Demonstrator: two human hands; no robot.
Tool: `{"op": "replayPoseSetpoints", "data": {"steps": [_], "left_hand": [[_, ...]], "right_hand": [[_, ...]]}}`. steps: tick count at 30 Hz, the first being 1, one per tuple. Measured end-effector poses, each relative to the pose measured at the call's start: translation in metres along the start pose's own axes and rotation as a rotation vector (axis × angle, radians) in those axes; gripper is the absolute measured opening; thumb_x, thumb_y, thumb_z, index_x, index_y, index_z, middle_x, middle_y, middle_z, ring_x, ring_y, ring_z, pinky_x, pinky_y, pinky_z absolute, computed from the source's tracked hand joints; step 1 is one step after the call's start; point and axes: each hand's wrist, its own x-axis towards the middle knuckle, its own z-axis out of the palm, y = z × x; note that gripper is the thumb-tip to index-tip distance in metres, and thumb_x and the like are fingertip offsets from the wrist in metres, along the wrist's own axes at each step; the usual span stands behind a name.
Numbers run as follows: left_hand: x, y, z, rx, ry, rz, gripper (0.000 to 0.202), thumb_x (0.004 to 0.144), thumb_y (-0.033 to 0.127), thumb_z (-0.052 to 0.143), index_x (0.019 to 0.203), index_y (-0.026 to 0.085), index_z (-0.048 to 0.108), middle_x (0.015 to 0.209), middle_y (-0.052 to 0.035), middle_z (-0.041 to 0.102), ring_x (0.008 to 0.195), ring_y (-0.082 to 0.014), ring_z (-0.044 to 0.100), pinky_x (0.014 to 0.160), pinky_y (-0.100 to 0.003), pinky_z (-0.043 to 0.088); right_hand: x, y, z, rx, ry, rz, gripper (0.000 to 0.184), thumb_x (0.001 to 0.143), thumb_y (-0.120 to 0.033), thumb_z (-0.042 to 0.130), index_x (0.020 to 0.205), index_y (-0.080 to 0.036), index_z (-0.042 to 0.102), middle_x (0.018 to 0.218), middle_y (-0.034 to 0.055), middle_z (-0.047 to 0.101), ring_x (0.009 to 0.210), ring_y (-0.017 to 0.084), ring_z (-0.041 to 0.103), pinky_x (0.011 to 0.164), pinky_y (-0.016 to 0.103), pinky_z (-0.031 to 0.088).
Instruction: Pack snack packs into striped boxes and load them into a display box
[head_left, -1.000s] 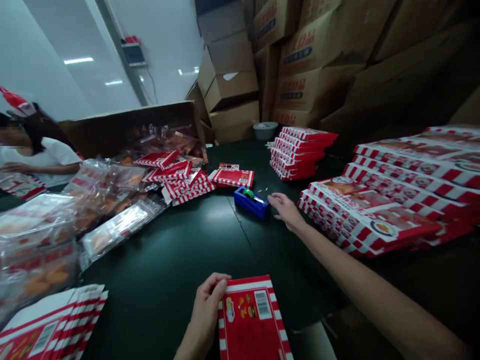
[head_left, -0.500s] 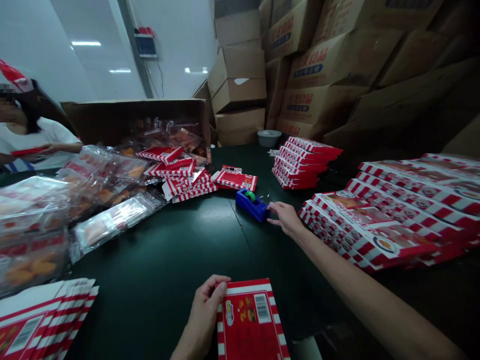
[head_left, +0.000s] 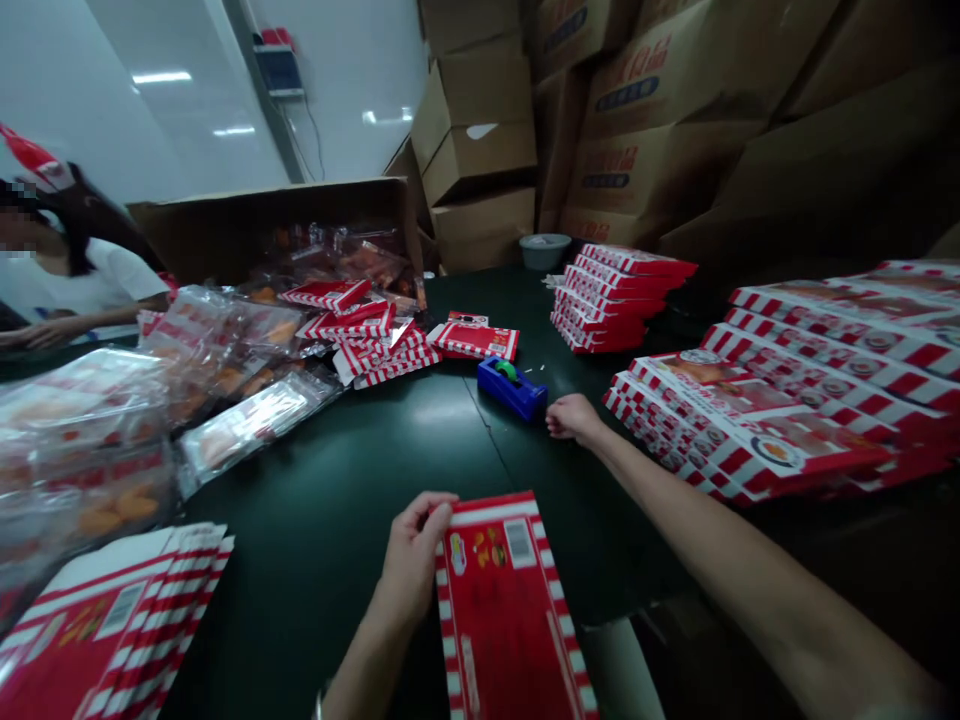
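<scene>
My left hand grips the top left corner of a red and white striped box that lies flat at the near edge of the dark green table. My right hand is stretched out across the table, its fingers pinched together just right of the front end of a blue tape dispenser. What the fingers pinch is too small to make out.
Stacks of filled red and white boxes line the right side, with a further stack behind. Clear food packets pile at the left, flat cartons at near left. Another person sits far left. Brown cartons rise behind.
My right hand has gone from open fingers reaching toward the tape dispenser to a pinch at its front end. The left hand keeps its grip on the box; the view has tilted down.
</scene>
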Motion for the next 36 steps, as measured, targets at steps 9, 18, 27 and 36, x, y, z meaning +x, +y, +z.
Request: {"op": "replayPoseSetpoints", "data": {"steps": [9,18,27,36], "left_hand": [[-0.032,0.079,0.033,0.835,0.163,1.388,0.023,0.088,0.013,0.055,0.107,0.02,0.064,0.108,-0.0074,0.069,0.101,-0.018,0.065,0.089,-0.032,0.052],[-0.031,0.064,0.037,1.152,0.073,1.739,0.024,0.086,0.003,0.054,0.099,0.021,0.065,0.108,-0.0064,0.072,0.113,-0.0203,0.062,0.107,-0.043,0.038],[-0.055,0.064,0.044,0.615,0.075,1.151,0.017,0.087,0.015,0.058,0.096,0.025,0.068,0.11,-0.0033,0.069,0.098,-0.0179,0.066,0.082,-0.027,0.054],[-0.067,0.088,0.042,0.519,-0.15,0.735,0.022,0.082,0.025,0.064,0.103,0.021,0.066,0.104,-0.0072,0.071,0.088,-0.0206,0.066,0.075,-0.03,0.055]], "right_hand": [[-0.157,-0.045,-0.007,0.343,-0.247,-0.453,0.029,0.07,-0.044,0.071,0.061,-0.023,0.054,0.043,-0.0079,0.038,0.041,0.01,0.041,0.047,0.026,0.042],[-0.18,-0.018,0.034,0.506,-0.67,-0.156,0.033,0.064,-0.049,0.079,0.064,-0.02,0.064,0.054,-0.0016,0.058,0.044,0.009,0.052,0.046,0.022,0.046],[-0.16,0.0,0.055,0.293,-0.382,-0.389,0.026,0.07,-0.054,0.066,0.07,-0.028,0.06,0.063,0.0023,0.065,0.053,0.02,0.061,0.052,0.033,0.05],[-0.176,-0.054,-0.024,-0.112,-0.226,-0.78,0.046,0.056,-0.028,0.077,0.101,-0.028,0.067,0.121,0.006,0.063,0.115,0.032,0.054,0.098,0.04,0.043]]}}
